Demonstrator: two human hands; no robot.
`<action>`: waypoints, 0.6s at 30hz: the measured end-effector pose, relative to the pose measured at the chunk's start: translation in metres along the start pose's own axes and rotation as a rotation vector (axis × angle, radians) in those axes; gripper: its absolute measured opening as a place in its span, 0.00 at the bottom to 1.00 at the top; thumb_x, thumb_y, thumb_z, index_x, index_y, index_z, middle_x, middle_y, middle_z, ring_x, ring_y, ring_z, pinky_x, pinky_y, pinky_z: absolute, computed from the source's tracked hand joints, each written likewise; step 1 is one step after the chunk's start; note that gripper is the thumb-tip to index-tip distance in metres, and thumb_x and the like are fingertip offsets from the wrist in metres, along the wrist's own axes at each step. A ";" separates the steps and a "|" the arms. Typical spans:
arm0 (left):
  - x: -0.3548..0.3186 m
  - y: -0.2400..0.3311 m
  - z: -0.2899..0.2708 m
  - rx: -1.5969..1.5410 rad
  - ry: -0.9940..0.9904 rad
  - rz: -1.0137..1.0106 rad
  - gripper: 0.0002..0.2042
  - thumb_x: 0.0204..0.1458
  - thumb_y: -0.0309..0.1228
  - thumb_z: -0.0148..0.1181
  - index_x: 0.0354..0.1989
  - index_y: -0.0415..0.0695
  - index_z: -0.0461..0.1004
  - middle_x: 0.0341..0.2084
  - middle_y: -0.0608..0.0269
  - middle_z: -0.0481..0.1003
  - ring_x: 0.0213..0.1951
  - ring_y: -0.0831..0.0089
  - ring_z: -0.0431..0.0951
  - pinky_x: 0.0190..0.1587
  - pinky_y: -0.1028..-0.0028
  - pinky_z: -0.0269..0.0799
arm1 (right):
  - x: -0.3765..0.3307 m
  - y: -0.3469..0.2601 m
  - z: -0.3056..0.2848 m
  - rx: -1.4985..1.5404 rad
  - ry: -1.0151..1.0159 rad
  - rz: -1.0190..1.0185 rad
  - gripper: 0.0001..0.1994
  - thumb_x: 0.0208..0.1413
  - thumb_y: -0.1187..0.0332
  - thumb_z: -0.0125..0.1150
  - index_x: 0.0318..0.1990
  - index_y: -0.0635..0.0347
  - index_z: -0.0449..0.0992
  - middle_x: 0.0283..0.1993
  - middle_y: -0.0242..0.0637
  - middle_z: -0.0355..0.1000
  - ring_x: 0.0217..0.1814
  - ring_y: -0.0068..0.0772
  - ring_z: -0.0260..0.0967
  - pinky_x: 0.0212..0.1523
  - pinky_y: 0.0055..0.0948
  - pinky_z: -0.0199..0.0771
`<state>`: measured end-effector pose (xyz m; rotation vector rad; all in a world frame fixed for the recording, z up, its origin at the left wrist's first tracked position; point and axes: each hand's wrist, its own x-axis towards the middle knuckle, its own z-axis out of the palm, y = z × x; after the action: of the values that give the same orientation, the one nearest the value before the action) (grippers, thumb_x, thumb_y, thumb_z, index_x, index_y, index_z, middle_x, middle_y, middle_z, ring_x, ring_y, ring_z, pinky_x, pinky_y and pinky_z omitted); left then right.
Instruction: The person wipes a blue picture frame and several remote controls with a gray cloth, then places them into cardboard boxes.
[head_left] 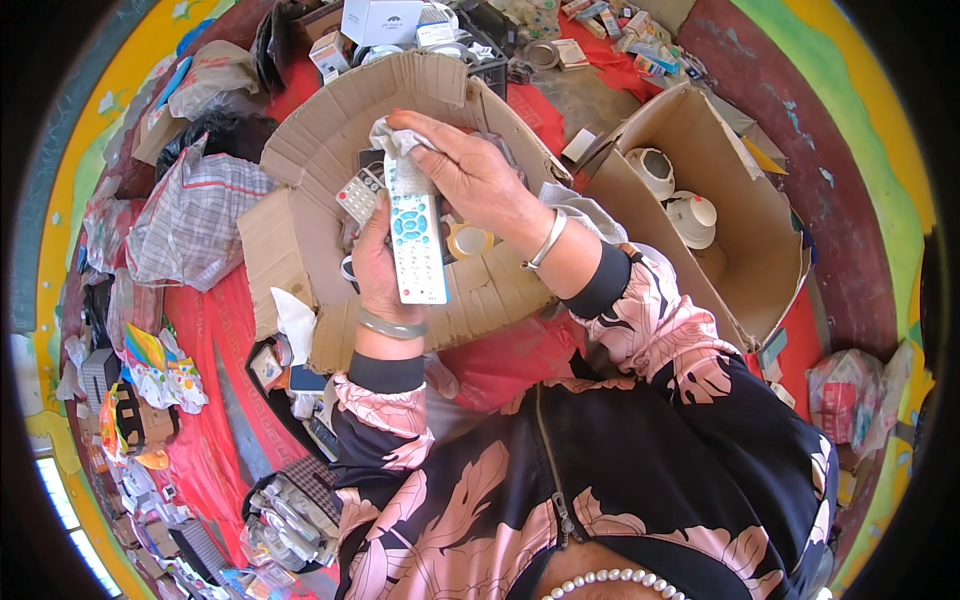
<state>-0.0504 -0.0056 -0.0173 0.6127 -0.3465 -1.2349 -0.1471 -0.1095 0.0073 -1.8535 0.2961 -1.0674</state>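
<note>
A white remote control (pixel 417 262) with blue-green buttons is held upright over an open cardboard box (pixel 330 150). My left hand (pixel 375 262) is closed along its left edge, the fingers partly behind it. With my right hand (pixel 472 172) I press a pale crumpled cloth (pixel 395 138) around the remote's far end, which the cloth hides. Just left of it, inside the box, lies another remote with many buttons (pixel 357 197). A yellowish round item (pixel 468 240) sits in the box to the right, partly covered by my arm.
To the right stands a second cardboard box (pixel 750 240) with white round containers (pixel 692 220) inside. A checked bag (pixel 195 215) lies at the left. Near my left elbow is a bag of wrapped pale items (pixel 295 520). Red sheeting (pixel 205 400) covers part of the floor among scattered goods.
</note>
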 end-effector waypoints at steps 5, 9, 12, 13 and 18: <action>0.013 0.007 -0.016 -0.027 0.148 0.092 0.18 0.59 0.41 0.44 0.47 0.40 0.69 0.34 0.61 0.76 0.33 0.70 0.78 0.34 0.72 0.75 | -0.014 -0.003 0.015 -0.222 -0.053 -0.134 0.22 0.54 0.77 0.49 0.58 0.61 0.63 0.63 0.48 0.56 0.64 0.43 0.56 0.59 0.34 0.59; 0.018 0.026 -0.040 -0.081 -0.041 0.198 0.21 0.58 0.39 0.43 0.52 0.35 0.64 0.46 0.51 0.71 0.46 0.64 0.73 0.54 0.65 0.65 | -0.034 -0.023 0.033 -0.364 -0.162 -0.286 0.26 0.47 0.78 0.53 0.57 0.63 0.63 0.61 0.51 0.58 0.63 0.50 0.55 0.62 0.44 0.54; 0.017 0.036 -0.039 -0.209 -0.075 0.191 0.20 0.58 0.37 0.45 0.50 0.31 0.63 0.38 0.52 0.72 0.40 0.66 0.72 0.47 0.69 0.67 | -0.053 -0.037 0.042 -0.372 -0.228 -0.338 0.25 0.45 0.76 0.53 0.55 0.66 0.64 0.60 0.51 0.59 0.64 0.48 0.55 0.63 0.43 0.52; 0.017 0.040 -0.036 -0.245 -0.122 0.184 0.20 0.58 0.37 0.46 0.49 0.30 0.63 0.37 0.53 0.71 0.39 0.67 0.72 0.46 0.69 0.67 | -0.058 -0.041 0.044 -0.391 -0.253 -0.354 0.25 0.45 0.75 0.53 0.56 0.66 0.64 0.61 0.50 0.58 0.64 0.47 0.55 0.64 0.43 0.51; 0.010 0.040 -0.025 -0.315 -0.171 0.173 0.20 0.57 0.37 0.48 0.49 0.30 0.64 0.38 0.52 0.71 0.39 0.68 0.72 0.46 0.70 0.67 | -0.065 -0.050 0.045 -0.466 -0.298 -0.382 0.26 0.45 0.75 0.54 0.56 0.63 0.65 0.63 0.47 0.56 0.66 0.44 0.54 0.64 0.42 0.52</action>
<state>-0.0021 -0.0010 -0.0135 0.2027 -0.3310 -1.1477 -0.1621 -0.0178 0.0050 -2.5295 0.0091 -1.0064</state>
